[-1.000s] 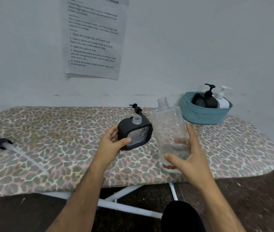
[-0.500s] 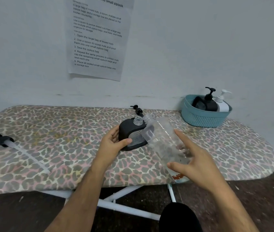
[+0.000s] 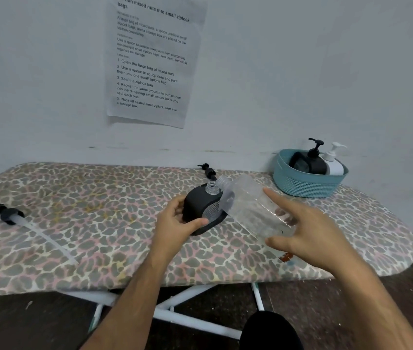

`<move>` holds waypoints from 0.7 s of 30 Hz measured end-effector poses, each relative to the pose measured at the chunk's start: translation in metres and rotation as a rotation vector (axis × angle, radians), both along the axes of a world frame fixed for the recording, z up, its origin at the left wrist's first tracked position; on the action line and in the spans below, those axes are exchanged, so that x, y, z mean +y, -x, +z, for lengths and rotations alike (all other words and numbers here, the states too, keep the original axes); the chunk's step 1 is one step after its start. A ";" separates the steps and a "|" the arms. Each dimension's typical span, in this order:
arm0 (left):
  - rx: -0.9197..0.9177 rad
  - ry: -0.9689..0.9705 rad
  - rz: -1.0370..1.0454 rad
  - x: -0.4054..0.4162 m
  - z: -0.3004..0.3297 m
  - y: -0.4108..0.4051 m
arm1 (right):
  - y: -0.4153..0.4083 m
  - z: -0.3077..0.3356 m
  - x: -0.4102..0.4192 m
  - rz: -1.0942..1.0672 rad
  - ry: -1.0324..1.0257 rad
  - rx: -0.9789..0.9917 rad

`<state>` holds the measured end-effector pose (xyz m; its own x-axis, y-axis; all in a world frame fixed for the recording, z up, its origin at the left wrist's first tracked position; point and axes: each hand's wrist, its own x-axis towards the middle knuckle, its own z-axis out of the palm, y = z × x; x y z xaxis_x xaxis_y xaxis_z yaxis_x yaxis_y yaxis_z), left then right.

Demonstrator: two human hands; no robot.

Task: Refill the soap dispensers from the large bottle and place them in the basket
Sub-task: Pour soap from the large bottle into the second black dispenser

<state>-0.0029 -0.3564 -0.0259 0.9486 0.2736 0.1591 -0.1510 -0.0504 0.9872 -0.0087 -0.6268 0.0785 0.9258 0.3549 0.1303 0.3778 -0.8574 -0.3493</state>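
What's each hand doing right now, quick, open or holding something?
Left hand: grips the black dispenser, steadying it on the board.
Right hand: holds the large clear bottle, tilted with its neck at the dispenser's opening.

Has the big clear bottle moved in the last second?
Yes. The clear bottle in the right hand has tipped from upright, its neck swinging left and down toward the open mouth of the black dispenser.

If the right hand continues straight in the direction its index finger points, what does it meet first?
Probably the black dispenser, held by the left hand. The right hand grips the large clear bottle, tilted toward it. Depth is uncertain.
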 end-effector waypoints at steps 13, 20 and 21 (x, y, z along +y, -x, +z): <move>-0.038 0.024 -0.067 0.000 0.002 0.003 | 0.002 0.015 0.001 -0.005 0.096 -0.005; -0.027 0.016 -0.070 0.000 0.002 0.002 | 0.008 0.022 0.003 0.006 0.145 -0.016; -0.026 0.015 -0.071 0.000 0.002 0.003 | 0.008 0.023 0.003 0.005 0.150 -0.014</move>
